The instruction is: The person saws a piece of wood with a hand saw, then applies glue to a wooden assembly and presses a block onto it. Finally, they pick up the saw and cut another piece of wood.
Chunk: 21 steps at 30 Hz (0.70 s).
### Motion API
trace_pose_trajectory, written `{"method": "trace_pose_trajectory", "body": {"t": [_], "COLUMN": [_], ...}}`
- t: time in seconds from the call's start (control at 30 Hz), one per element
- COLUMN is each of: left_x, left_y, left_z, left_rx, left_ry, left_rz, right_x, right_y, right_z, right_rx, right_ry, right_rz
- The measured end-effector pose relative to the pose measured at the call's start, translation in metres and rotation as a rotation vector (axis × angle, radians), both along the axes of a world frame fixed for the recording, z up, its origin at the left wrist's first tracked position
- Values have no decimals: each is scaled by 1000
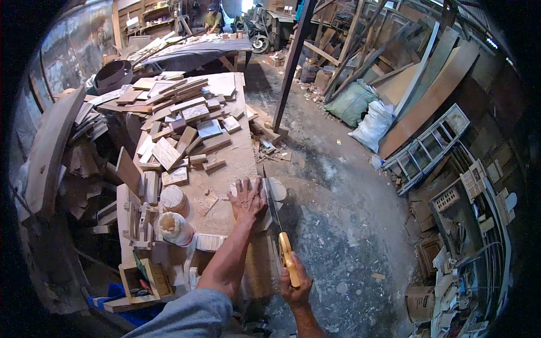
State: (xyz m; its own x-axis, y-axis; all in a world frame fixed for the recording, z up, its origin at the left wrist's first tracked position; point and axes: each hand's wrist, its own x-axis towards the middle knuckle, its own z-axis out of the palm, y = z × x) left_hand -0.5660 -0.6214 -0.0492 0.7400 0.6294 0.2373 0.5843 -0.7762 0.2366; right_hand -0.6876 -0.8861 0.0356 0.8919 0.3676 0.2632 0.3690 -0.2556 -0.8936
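My right hand grips the yellow handle of a handsaw. The saw's blade points away from me along the right edge of the wooden workbench. Just left of the blade, my left hand lies flat with its fingers spread, pressing down at the bench edge. A pale rounded piece sticks out past the blade on the right. What lies beneath my left palm is mostly hidden. Near that hand are a small flat wood scrap, a round wooden block and an open plastic jar.
Many cut wood blocks are heaped on the bench. A small wooden box sits at the near left. A dark post rises beyond the bench. Sacks and a ladder-like frame line the right. Another person is at the back.
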Motion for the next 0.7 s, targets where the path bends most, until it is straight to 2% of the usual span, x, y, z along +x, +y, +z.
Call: {"method": "trace_pose_trajectory", "body": {"t": [0.03, 0.13, 0.23, 0.33, 0.43, 0.53, 0.57, 0.63, 0.7], "left_x": [0, -3, 4, 3, 3, 2, 1, 3, -4], "left_y": [0, 3, 14, 5, 5, 4, 2, 9, 4], "left_z": [2, 0, -4, -14, 3, -9, -12, -12, -7], "left_rx": [-4, -20, 16, 29, 33, 90, 94, 120, 91], "left_ry": [12, 44, 9, 22, 8, -63, -42, -18, -11], "left_rz": [-1, -29, -23, -5, 10, 8, -4, -13, -29], "right_x": [2, 23, 50, 46, 35, 2, 3, 18, 58], "right_y": [-1, 22, 56, 58, 46, 26, 23, 30, 66], "right_z": [-9, 5, 28, 36, 24, 46, 50, 58, 29], "right_rx": [42, 12, 4, -14, 3, 14, 16, 40, 25], "right_ry": [-127, -220, -169, -124, -270, -77, -88, -128, -225], "right_rz": [16, 25, 28, 4, -23, -21, -17, 6, 10]}}
